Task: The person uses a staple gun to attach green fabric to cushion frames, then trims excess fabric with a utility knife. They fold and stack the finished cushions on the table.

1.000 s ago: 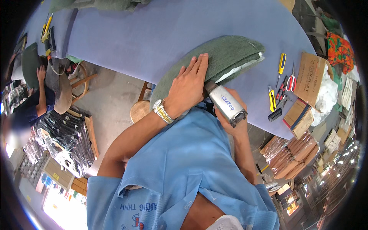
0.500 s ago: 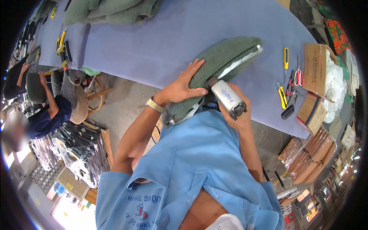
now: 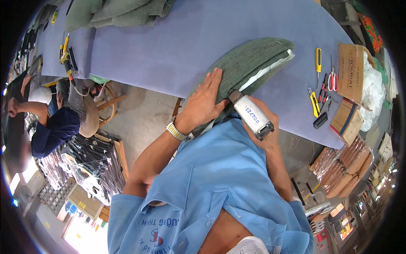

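A dark green fabric-covered cushion (image 3: 241,63), curved along its far side, is tilted at the table's near edge against my body. Along its underside runs a strip of white lining (image 3: 268,70). My left hand (image 3: 206,99) presses on the fabric near the cushion's near end, fingers stretched out. My right hand (image 3: 266,122) grips a silver pneumatic staple gun (image 3: 252,113), its dark nose against the cushion's edge, close to my left hand. Most of my right fingers are hidden behind the tool.
On the blue-grey table (image 3: 148,55) at right lie a yellow screwdriver (image 3: 318,63), red-handled scissors (image 3: 333,80), a yellow utility knife (image 3: 314,103) and a cardboard box (image 3: 353,72). Green fabric pieces (image 3: 122,12) lie far left. A co-worker (image 3: 55,127) sits at left.
My left hand has slid a little farther onto the cushion, which has tilted slightly. The staple gun stays at its edge. At left the co-worker's arm has moved.
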### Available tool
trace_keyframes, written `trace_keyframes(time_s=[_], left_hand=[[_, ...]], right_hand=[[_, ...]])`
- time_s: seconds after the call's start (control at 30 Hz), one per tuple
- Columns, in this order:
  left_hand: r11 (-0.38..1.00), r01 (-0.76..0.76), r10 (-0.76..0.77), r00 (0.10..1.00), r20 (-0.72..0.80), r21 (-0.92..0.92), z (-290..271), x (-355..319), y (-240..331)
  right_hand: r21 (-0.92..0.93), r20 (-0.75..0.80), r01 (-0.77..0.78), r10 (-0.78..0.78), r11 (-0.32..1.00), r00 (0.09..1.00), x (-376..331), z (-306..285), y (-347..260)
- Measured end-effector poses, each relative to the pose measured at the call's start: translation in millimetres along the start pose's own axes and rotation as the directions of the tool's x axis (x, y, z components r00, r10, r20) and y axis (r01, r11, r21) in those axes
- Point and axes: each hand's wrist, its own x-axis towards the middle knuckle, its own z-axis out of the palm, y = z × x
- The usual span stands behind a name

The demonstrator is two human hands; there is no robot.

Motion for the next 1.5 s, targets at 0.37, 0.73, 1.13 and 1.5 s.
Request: trace_keyframes(time_s=[0.37, 0.73, 1.13, 1.5], left_hand=[[0.999, -0.009, 0.011, 0.997, -0.074, 0.03, 4.2, 1.3, 0.4], [1.0, 0.021, -0.021, 0.999, -0.035, -0.002, 1.4, -2.0, 5.8], [0.996, -0.065, 0.074, 0.981, -0.178, 0.059, 9.1, -2.7, -2.1], [0.996, -0.037, 0.052, 0.98, -0.191, 0.081, 10.8, -2.5, 0.7]], right_hand=[[-0.003, 0.02, -0.099, 0.099, 0.995, 0.995, 11.0, 5.5, -18.9], [-0.02, 0.072, -0.107, 0.109, 0.994, 0.991, 3.8, 1.3, -29.5], [-0.086, 0.043, -0.052, 0.056, 0.995, 0.998, -1.8, 11.6, -18.8], [-0.043, 0.114, -0.124, 0.128, 0.991, 0.985, 1.2, 13.8, -27.8]])
